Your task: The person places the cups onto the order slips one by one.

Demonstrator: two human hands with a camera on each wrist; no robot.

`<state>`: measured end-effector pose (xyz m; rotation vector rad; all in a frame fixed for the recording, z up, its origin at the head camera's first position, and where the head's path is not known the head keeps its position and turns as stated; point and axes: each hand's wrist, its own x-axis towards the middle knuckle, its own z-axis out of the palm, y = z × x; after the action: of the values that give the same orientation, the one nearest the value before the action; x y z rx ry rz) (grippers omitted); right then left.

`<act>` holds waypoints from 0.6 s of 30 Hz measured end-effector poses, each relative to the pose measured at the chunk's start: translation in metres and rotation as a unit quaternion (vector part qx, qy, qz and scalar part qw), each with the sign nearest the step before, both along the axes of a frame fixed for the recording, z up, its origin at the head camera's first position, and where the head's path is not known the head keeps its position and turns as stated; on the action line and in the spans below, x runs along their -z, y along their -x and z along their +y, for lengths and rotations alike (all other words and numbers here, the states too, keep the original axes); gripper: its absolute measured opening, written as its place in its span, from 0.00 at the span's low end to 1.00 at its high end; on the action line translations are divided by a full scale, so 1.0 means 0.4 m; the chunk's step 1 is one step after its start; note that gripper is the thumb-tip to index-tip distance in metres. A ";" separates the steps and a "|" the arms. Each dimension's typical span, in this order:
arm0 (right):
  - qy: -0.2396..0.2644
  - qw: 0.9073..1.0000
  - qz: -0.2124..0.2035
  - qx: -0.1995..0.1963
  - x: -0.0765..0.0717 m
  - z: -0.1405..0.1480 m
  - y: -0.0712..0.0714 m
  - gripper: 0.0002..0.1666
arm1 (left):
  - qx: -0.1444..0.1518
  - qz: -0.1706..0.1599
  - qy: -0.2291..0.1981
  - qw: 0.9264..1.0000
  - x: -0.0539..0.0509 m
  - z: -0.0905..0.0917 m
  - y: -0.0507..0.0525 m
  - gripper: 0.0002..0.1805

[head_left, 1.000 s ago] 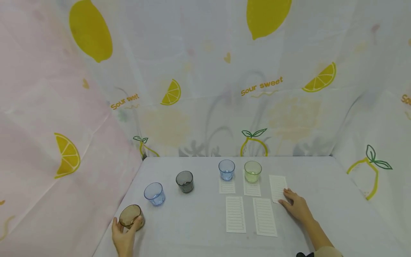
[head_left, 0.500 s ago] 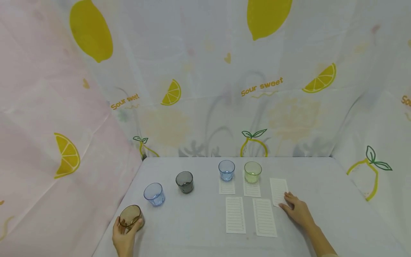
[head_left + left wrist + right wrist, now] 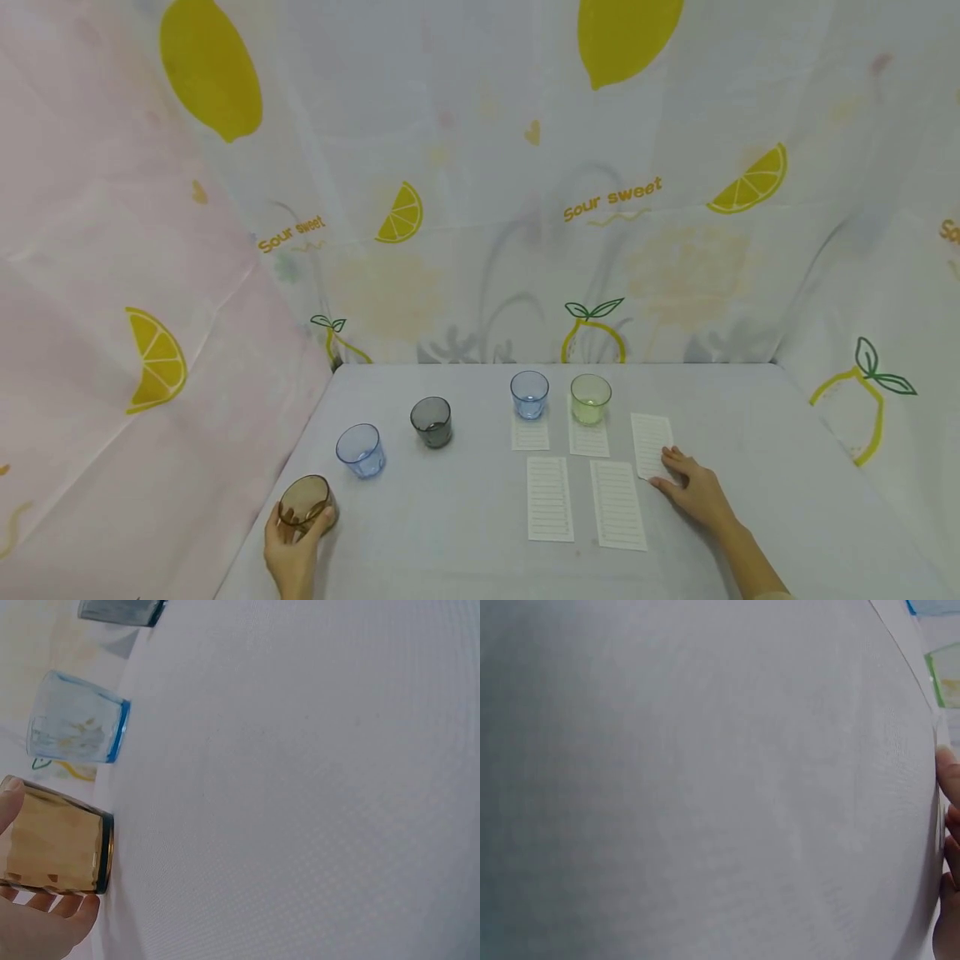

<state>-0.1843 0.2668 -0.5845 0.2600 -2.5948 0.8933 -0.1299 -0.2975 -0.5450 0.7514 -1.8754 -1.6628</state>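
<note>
At the left front of the table my left hand [image 3: 289, 557] holds a brown glass tumbler [image 3: 306, 493]. Its thumb is on one side and its fingers are on the other, as the left wrist view also shows on the brown glass [image 3: 56, 840]. At the right, my right hand [image 3: 699, 492] touches the lower right corner of a white lined paper card [image 3: 651, 437]. Its thumb lies by the bottom edge and its fingertips by the right edge. In the right wrist view, only part of the right hand [image 3: 949, 832] shows at the frame's edge.
A blue glass [image 3: 362, 454] and a grey glass [image 3: 432, 423] stand beyond the brown one. Another blue glass [image 3: 529, 398] and a green glass [image 3: 590, 402] stand on lined cards. Two more cards, one left [image 3: 550, 500] and one right [image 3: 618, 507], lie nearer. A lemon-print curtain [image 3: 465, 275] hangs behind.
My right hand and the card under its fingertips have shifted slightly towards me over the last second. The left hand stays at the brown glass, nearly still.
</note>
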 end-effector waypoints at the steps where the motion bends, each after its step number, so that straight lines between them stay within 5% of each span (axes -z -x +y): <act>1: -0.002 1.000 0.003 -0.001 0.001 0.000 0.000 0.29 | 0.000 0.001 -0.001 1.000 0.000 0.001 0.000 0.49; 12: -0.001 1.000 0.001 -0.011 -0.005 -0.004 -0.002 0.26 | 0.006 0.000 -0.016 1.000 -0.005 0.012 -0.005 0.50; 18: 0.001 1.000 0.000 -0.007 -0.006 -0.004 -0.002 0.25 | 0.013 0.027 -0.017 0.999 -0.013 0.016 0.000 0.49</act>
<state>-0.1834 0.2650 -0.5820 0.2791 -2.5951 0.9009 -0.1298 -0.2912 -0.5398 0.6909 -1.8305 -1.7188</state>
